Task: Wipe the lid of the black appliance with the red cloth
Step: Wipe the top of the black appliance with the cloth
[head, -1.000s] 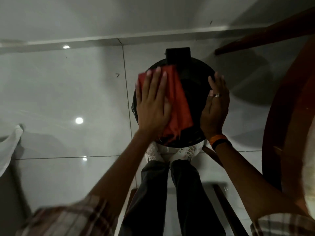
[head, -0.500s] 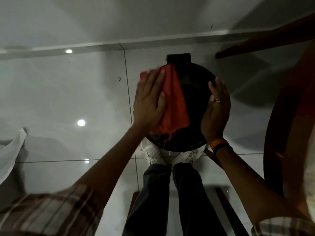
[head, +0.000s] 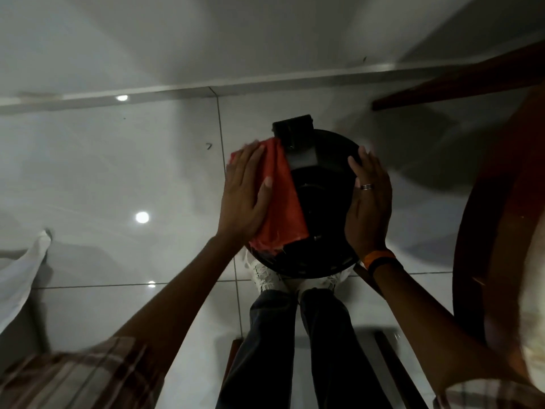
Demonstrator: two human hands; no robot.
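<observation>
A round black appliance [head: 324, 208] stands on the tiled floor in front of my feet, its lid facing up and a black handle block at its far edge. The red cloth [head: 280, 202] lies over the lid's left part. My left hand [head: 244, 193] presses flat on the cloth at the lid's left rim, fingers spread. My right hand [head: 368, 202], with a ring and an orange wristband, rests flat against the lid's right side.
Glossy white floor tiles [head: 118, 187] surround the appliance. A round wooden table [head: 498, 231] rises close on the right, with a dark wooden bar behind it. A white cloth [head: 20, 273] hangs at the left edge. My legs and white shoes [head: 265, 276] are just below the appliance.
My left hand has slid the red cloth from the lid's middle toward its left rim, uncovering the handle block and the centre. My right hand has stayed on the right side.
</observation>
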